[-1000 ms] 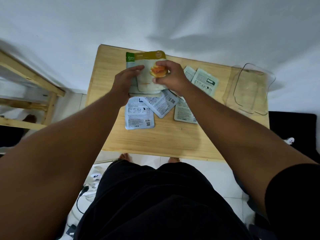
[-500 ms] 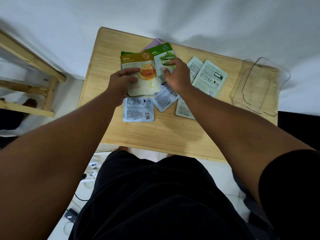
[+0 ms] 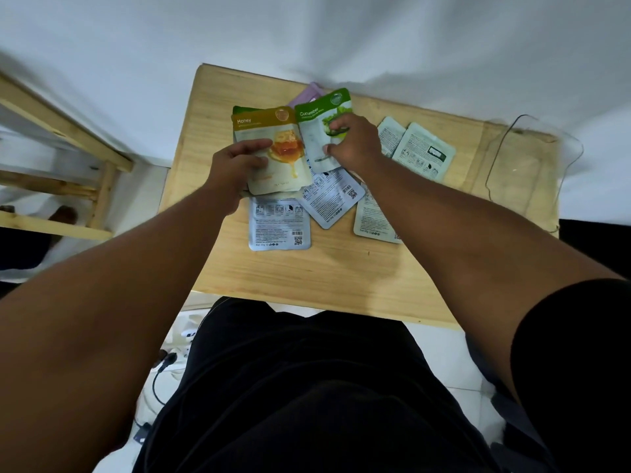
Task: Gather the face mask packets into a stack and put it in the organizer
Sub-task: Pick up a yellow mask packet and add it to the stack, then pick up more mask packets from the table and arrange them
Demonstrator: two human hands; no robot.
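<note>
Gold Honey packet [image 3: 273, 148] topping a small stack, pinched in left hand [image 3: 235, 165] to keep edges aligned. Beside it, right hand [image 3: 351, 141] fingers closed on Cucumber packet [image 3: 321, 121], ready for stacking. Clear organizer [image 3: 532, 165] far right of the Honey packet, still without packets.

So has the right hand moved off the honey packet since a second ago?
Yes. The right hand has shifted right, toward the clear organizer, and now grips the cucumber packet beside the honey packet.

My left hand [image 3: 239, 165] holds the Honey packet [image 3: 273, 145] atop another; my right hand [image 3: 351, 145] pinches the Cucumber packet [image 3: 322, 114]. 5 packets lie back-up nearby, and the clear organizer [image 3: 532, 172] sits empty at far right.
</note>
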